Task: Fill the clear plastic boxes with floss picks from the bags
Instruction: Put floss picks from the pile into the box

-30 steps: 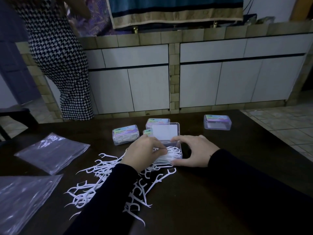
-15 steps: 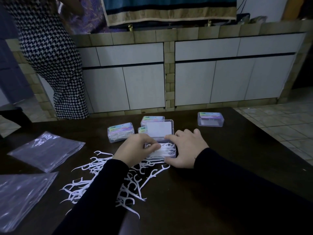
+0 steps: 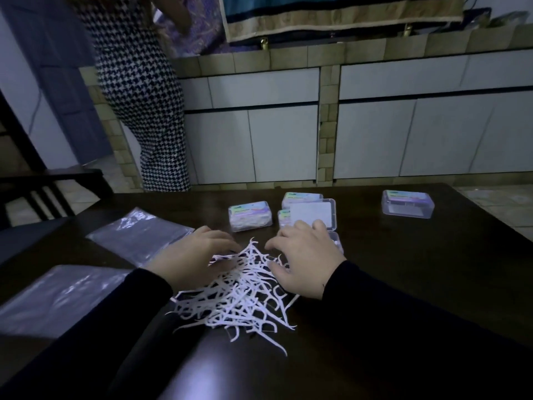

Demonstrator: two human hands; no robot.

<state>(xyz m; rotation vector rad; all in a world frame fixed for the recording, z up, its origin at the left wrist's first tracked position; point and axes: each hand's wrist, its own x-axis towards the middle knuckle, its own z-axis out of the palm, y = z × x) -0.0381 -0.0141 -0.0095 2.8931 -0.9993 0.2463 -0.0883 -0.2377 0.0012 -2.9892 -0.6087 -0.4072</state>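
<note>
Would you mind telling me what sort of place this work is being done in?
Most likely a home kitchen or dining area: a dark wooden table, a tiled counter with white cabinet doors behind it, and a tiled floor.

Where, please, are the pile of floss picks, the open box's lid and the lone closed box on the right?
pile of floss picks (image 3: pixel 236 295), head view, pile's middle.
open box's lid (image 3: pixel 313 214), head view, white panel.
lone closed box (image 3: pixel 407 204), head view, top face.
</note>
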